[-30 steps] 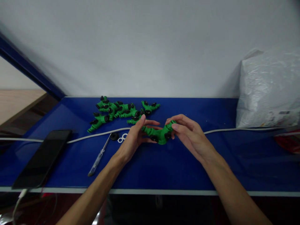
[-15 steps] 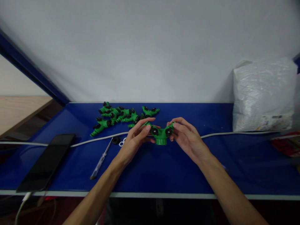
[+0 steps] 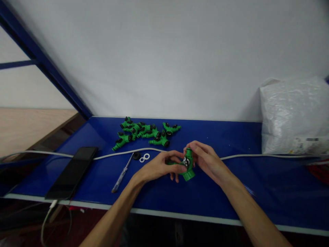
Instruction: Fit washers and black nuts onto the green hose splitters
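Both hands, left hand (image 3: 160,167) and right hand (image 3: 207,160), gripped one green plastic hose splitter (image 3: 187,166) (Y-shaped, black knobs) just above the glossy blue table (image 3: 159,188), near a white cable (image 3: 115,154).

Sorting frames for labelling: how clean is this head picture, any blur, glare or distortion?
Head view: dim, even light; the green fitting held between left hand and right hand looks soft; the blue table shows a faint sheen; its front edge bows slightly.
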A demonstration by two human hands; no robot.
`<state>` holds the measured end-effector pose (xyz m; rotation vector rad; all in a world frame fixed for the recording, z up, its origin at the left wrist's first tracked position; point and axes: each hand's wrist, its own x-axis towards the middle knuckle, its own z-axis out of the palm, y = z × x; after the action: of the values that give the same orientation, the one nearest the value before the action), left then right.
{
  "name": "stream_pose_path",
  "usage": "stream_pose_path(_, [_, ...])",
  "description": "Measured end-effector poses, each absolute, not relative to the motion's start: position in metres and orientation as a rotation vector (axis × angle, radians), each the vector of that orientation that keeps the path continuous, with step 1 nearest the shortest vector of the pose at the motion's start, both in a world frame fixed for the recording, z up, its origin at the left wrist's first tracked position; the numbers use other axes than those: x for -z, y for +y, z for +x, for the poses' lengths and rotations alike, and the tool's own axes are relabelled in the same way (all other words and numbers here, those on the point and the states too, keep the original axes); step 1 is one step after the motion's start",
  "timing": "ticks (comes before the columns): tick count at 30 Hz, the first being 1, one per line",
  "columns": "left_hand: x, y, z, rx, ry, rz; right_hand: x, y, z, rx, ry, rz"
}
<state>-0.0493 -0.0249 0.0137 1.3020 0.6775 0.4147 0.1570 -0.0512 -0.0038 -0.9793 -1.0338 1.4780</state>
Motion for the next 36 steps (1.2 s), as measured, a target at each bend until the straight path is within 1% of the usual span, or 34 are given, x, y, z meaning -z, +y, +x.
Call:
stream_pose_path(2, [-0.015,-0.036,-0.053,-0.425,0.687,1.28,0.007,-0.049,0.158,-1.429,-1.12,-1.01])
stream_pose_path(6, [-0.011,-0.072,-0.068,-0.549,0.8,1.11,0.009,-0.044,0.154,-1.221,-1.427,-1.097])
stream_pose_path(11, [-0.004,-0.11,-0.09,-0.671,0.964,0.917,0.004,-0.03,0.121,-1.127,-1.851,-1.119])
stream_pose_path(15, [-0.004,-0.124,-0.097,-0.826,1.229,0.811,0.007,-0.008,0.078,-0.958,-2.18,-1.112])
stream_pose_path(20, [-0.009,-0.13,-0.096,-0.954,1.238,0.771,0.019,0.005,0.049,-0.864,-2.358,-1.162])
stream_pose_path(23, [-0.011,-0.126,-0.099,-0.947,1.226,0.842,0.018,-0.003,0.059,-0.874,-2.332,-1.142])
stream_pose_path(27, [-0.012,-0.112,-0.098,-0.829,1.065,0.894,0.008,-0.018,0.092,-0.968,-2.178,-1.084])
stream_pose_path(31, [-0.013,-0.09,-0.085,-0.852,0.991,0.923,0.003,-0.02,0.131,-1.046,-1.837,-1.117])
stream_pose_path(36, [-0.016,-0.043,-0.055,-0.794,1.036,1.073,0.01,-0.018,0.169,-0.993,-1.404,-1.126])
